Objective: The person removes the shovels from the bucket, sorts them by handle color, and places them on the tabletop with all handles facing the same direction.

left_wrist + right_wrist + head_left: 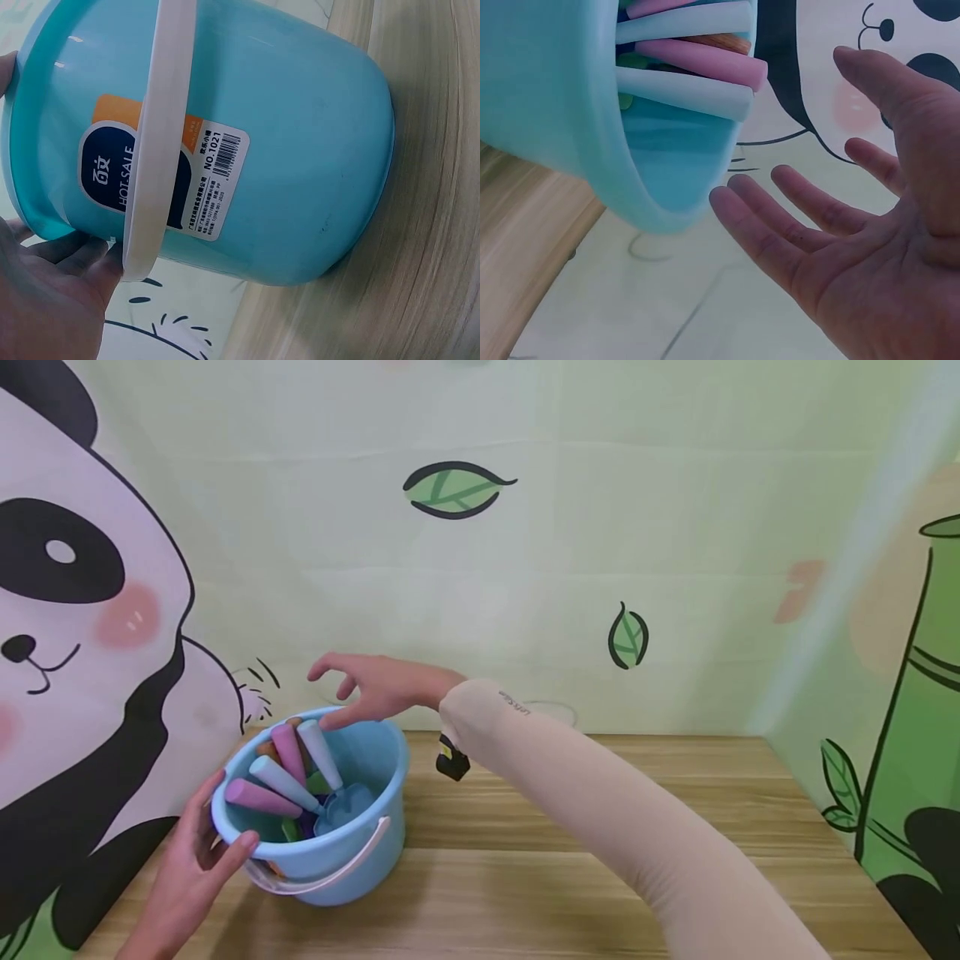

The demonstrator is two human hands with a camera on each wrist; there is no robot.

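A light blue bucket (352, 868) stands upright on the wooden table, its white handle (161, 135) hanging down over the near side. My left hand (183, 860) grips the bucket's left rim, thumb on the near edge and fingers round the outer wall. Inside lean toys with pink handles (705, 64) and pale blue handles (686, 94); a clear blue scoop (348, 806) lies among them. Above the far rim, my right hand (382, 685) is spread with nothing in it. Its palm and separated fingers show in the right wrist view.
The wooden table (570, 877) reaches back to a printed cloth wall (712, 527) with a panda at left and bamboo at right. A small black object (452, 760) shows beneath the right wrist. The bucket's side carries a label (217, 180).
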